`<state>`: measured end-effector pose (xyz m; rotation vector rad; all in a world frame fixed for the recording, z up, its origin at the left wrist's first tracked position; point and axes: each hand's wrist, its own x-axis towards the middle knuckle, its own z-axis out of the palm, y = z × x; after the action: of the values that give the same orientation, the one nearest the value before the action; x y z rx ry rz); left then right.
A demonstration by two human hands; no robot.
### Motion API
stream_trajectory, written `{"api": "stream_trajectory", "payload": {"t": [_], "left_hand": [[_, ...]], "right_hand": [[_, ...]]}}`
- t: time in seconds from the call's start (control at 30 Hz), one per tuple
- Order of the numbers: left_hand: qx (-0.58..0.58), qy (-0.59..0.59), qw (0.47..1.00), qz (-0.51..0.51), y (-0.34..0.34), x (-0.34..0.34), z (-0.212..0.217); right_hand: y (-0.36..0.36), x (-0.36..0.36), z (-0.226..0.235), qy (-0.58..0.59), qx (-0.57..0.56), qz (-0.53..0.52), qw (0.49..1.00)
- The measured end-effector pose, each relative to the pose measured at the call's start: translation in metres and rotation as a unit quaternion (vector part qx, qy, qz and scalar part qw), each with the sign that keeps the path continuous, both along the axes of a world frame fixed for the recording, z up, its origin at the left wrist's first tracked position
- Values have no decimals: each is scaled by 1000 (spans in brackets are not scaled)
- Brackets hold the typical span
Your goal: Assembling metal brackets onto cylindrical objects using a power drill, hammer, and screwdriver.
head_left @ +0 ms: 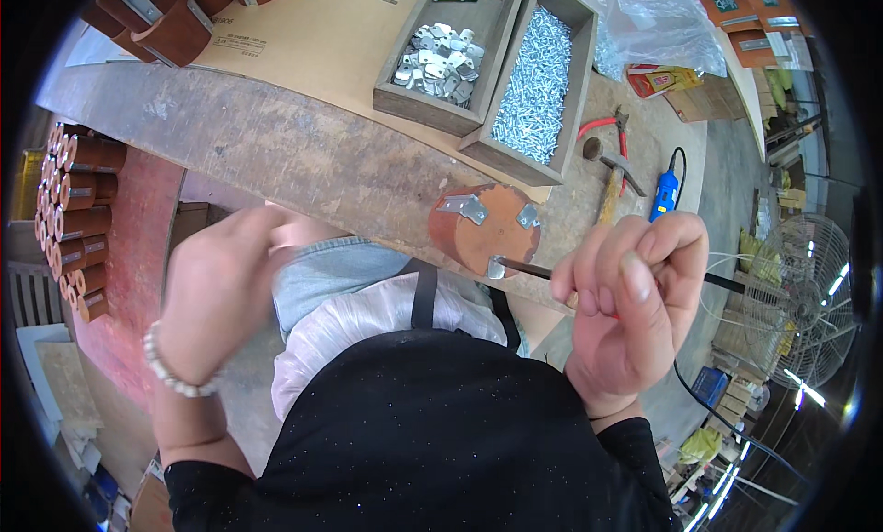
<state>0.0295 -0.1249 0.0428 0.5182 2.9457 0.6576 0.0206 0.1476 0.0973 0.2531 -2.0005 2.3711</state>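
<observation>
Worktop point(276, 155): worn grey surface, partly covered by a cardboard sheet point(322, 35).
Landmark: round wooden block point(483, 228), brown, at the near edge of the worktop, with metal brackets on its face.
Right hand point(625, 302): just right of the block; grip closed around a thin dark tool point(529, 269) whose tip touches a bracket at the block's lower edge.
Left hand point(221, 293): well left of the block, fingers curled; cannot tell whether the grip holds anything.
Bracket tray point(441, 58): wooden, behind the block.
Screw tray point(538, 81): wooden, just right of the bracket tray.
Hammer point(612, 178): right of the block, beside red pliers point(607, 127).
Stacked blocks point(78, 219): far left of the block, below the worktop.
</observation>
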Motion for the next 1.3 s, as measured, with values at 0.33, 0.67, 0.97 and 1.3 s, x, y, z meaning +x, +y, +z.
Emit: {"api": "stream_trajectory", "payload": {"t": [0.33,0.67,0.97,1.3], "left_hand": [[352,102,921,-134,122,-19,-54],[392,114,907,-100,127,-12,-68],[404,112,903,-93,128,-12,-71],[404,127,902,-88,128,-12,-71]], "right_hand": [[-2,4,-10,65,-18,18,998],[2,-7,-8,33,-10,-1,999],[7,5,-10,102,86,73,988],[9,-16,-20,155,-19,136,978]]}}
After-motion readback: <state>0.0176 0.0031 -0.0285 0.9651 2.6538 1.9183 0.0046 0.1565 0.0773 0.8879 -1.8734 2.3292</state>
